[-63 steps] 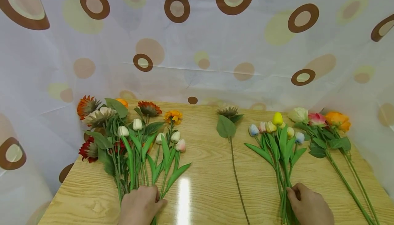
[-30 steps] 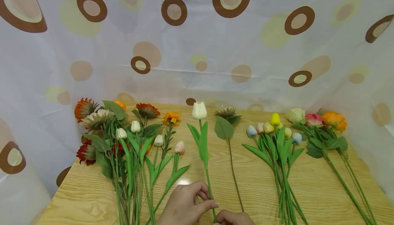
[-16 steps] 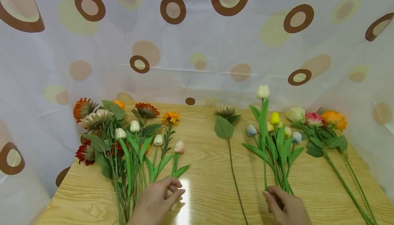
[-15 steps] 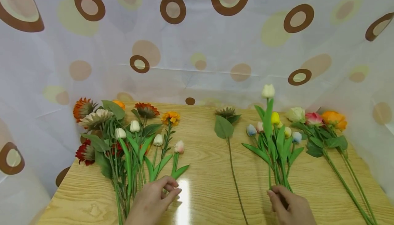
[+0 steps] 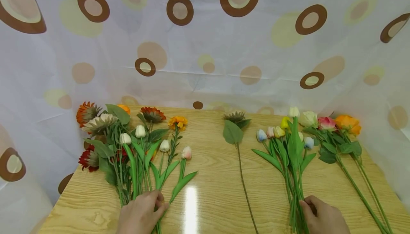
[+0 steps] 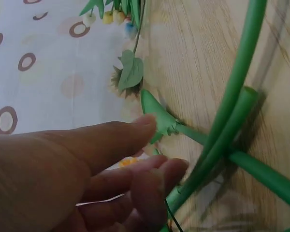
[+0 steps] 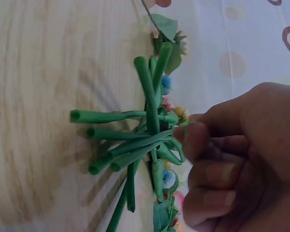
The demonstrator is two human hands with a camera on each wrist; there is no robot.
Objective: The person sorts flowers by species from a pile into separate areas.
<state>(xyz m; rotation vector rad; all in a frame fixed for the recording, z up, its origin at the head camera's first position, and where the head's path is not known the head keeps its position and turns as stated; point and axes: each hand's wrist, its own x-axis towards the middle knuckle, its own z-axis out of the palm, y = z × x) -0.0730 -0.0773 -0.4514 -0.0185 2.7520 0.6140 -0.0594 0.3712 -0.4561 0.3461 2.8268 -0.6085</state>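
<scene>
My right hand [image 5: 323, 214] pinches the green stem of a white tulip [image 5: 293, 112] between thumb and fingertips. That tulip lies over a bunch of tulips [image 5: 278, 132] in blue, pink and yellow; their cut stem ends [image 7: 118, 154] fan out in the right wrist view. My left hand [image 5: 142, 211] is over the stems of the left pile, beside a pink-white tulip [image 5: 187, 153] and several white tulips [image 5: 140, 131]. In the left wrist view its thumb and fingers [image 6: 147, 181] are apart, fingertips close to thick green stems [image 6: 222, 130], with nothing between them.
A single long-stemmed flower [image 5: 236, 131], face down, lies mid-table. Roses [image 5: 349, 125] in white, pink and orange lie at the right. Red, orange and cream blooms [image 5: 100, 122] crowd the far left. A spotted curtain [image 5: 205, 42] borders the wooden table [image 5: 211, 177] behind.
A white tulip was lifted from the left pile, passed from left to right hand, and carried onto the right bunch, where it has been lowered. The left hand has returned over the left stems.
</scene>
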